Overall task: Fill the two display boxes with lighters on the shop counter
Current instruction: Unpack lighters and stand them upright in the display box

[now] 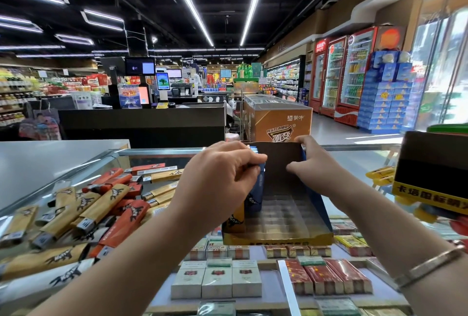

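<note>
Glass counter, shop floor beyond. Display box stands near the middle of the counter, open side up, tall dark back panel at the far side, yellow front lip toward the near edge. Its left column holds dark blue lighters standing upright, with one yellow lighter at the front left corner; the remaining slots show bare.

Left hand over the box's left side, fingers curled, pinching the top of a blue lighter in the box. Right hand grips the back panel near its right corner, thumb on the inner face, fingers wrapped behind the top edge. Bracelet on the right wrist.

Loose pile of lighters, tan, orange and white, lies on the left part of the counter. Second display box sits at the right edge, tilted, dark panel with yellow band. Cigarette packs under the glass by the near edge.
</note>
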Demonstrator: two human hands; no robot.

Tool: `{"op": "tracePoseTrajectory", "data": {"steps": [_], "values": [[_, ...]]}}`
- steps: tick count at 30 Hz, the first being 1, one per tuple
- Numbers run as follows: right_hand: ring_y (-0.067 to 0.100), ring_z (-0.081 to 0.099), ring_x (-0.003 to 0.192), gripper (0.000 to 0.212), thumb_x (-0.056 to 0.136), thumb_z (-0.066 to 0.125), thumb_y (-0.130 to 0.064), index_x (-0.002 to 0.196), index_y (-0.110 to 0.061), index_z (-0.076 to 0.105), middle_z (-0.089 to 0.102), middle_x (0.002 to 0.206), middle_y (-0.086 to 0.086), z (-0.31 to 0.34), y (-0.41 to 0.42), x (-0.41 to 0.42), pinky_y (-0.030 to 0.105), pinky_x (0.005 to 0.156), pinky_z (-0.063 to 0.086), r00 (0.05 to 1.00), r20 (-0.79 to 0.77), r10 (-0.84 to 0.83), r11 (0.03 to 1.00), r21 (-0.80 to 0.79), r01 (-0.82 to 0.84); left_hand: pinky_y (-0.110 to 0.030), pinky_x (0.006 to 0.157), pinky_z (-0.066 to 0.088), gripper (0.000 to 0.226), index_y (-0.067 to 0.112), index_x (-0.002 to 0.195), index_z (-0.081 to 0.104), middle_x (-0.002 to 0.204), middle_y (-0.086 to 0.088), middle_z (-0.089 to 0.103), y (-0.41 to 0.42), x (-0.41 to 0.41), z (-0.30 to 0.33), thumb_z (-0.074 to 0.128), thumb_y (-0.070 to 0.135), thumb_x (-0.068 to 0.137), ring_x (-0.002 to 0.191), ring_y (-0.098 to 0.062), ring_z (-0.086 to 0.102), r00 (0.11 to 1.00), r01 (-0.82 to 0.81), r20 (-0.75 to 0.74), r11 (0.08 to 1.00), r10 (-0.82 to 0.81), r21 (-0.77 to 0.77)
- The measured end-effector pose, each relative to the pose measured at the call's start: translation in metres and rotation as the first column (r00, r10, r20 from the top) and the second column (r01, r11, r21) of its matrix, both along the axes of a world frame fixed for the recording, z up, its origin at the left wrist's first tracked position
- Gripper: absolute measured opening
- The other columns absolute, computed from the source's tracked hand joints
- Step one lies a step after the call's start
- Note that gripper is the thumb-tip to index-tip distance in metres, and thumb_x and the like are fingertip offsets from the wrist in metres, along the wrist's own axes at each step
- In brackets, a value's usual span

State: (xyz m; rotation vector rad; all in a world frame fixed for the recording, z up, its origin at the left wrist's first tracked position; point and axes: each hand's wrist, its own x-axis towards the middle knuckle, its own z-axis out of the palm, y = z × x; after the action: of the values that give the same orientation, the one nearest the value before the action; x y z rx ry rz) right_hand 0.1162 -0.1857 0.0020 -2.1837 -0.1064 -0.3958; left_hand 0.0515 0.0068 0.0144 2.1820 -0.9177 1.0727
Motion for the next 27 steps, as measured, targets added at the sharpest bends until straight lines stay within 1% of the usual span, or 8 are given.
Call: {"op": "tracePoseTrajectory", "data": {"steps": [7,10,15,17,21,23,25,27], "values": [[0.009,0.049,0.077,0.051,0.084,0.057,-0.011,0.128,-0.023,0.034,0.048,0.089,-0.003,-0.001,0.000,0.000,0.032,0.071,0.046,1.000,0.003,0.004,1.000,-0.006,-0.004,-0.036,0.062,0.056,0.014,0.019,0.091,0.075,0.087,0.007,0.072,0.002,0.000,-0.001,0.070,0.015,0.079,0.087,-0.010,0.062,0.993,-0.113,0.032,0.990,0.111,0.079],[0.010,0.050,0.078,0.050,0.084,0.057,-0.011,0.127,-0.023,0.034,0.049,0.088,-0.004,-0.001,-0.001,0.000,0.033,0.073,0.047,1.000,0.004,0.002,1.000,-0.006,-0.002,-0.036,0.068,0.056,0.012,0.022,0.092,0.074,0.092,0.010,0.071,0.000,0.001,-0.001,0.069,0.017,0.081,0.095,-0.008,0.059,0.989,-0.144,0.002,0.986,0.145,0.088],[0.011,0.050,0.080,0.051,0.084,0.054,-0.008,0.129,-0.024,0.034,0.049,0.097,0.000,0.000,-0.001,0.000,0.035,0.077,0.050,1.000,-0.004,-0.002,1.000,-0.007,0.002,-0.031,0.094,0.043,0.017,0.035,0.099,0.065,0.122,0.017,0.056,0.003,0.005,-0.004,0.064,0.031,0.083,0.118,-0.005,0.045,0.943,-0.063,-0.325,0.998,0.064,0.014],[0.017,0.053,0.088,0.054,0.083,0.049,-0.002,0.130,-0.024,0.035,0.050,0.104,0.004,0.000,-0.002,-0.001,0.042,0.083,0.052,1.000,-0.020,-0.003,1.000,0.006,0.004,-0.030,0.097,0.038,0.021,0.043,0.100,0.057,0.124,0.020,0.049,0.005,0.006,-0.005,0.064,0.034,0.082,0.121,-0.006,0.041,0.894,-0.014,-0.447,1.000,0.013,0.002],[0.023,0.053,0.097,0.056,0.081,0.041,0.007,0.128,-0.023,0.041,0.053,0.111,0.006,0.003,-0.004,-0.001,0.043,0.082,0.054,0.999,-0.004,0.032,0.993,0.112,-0.031,-0.016,0.090,0.030,0.022,0.043,0.095,0.056,0.128,0.021,0.045,0.006,0.011,-0.007,0.067,0.030,0.081,0.124,-0.003,0.036,0.865,0.039,-0.497,0.997,-0.071,-0.073],[0.021,0.054,0.096,0.057,0.081,0.041,0.010,0.127,-0.024,0.043,0.053,0.109,0.002,0.005,-0.003,-0.001,0.036,0.075,0.056,0.994,-0.020,0.111,0.977,0.187,-0.106,-0.011,0.087,0.027,0.020,0.043,0.093,0.058,0.122,0.026,0.045,0.008,0.013,-0.007,0.067,0.029,0.081,0.122,0.002,0.033,0.856,0.047,-0.507,0.992,-0.099,-0.115],[0.016,0.055,0.092,0.057,0.083,0.042,0.011,0.126,-0.027,0.042,0.053,0.106,0.000,0.006,-0.001,-0.003,0.022,0.059,0.053,0.975,-0.074,0.208,0.956,0.229,-0.186,-0.013,0.091,0.025,0.019,0.043,0.091,0.060,0.121,0.026,0.047,0.010,0.015,-0.006,0.067,0.029,0.081,0.121,0.006,0.031,0.857,0.033,-0.508,0.993,-0.089,-0.117],[0.013,0.056,0.091,0.054,0.088,0.045,0.006,0.128,-0.030,0.040,0.054,0.109,0.001,0.007,0.002,-0.005,0.017,0.054,0.048,0.947,-0.134,0.290,0.931,0.269,-0.247,-0.008,0.088,0.026,0.016,0.041,0.088,0.063,0.118,0.023,0.053,0.013,0.016,-0.005,0.067,0.027,0.081,0.117,0.006,0.040,0.873,-0.001,-0.485,0.994,-0.052,-0.109]]}}
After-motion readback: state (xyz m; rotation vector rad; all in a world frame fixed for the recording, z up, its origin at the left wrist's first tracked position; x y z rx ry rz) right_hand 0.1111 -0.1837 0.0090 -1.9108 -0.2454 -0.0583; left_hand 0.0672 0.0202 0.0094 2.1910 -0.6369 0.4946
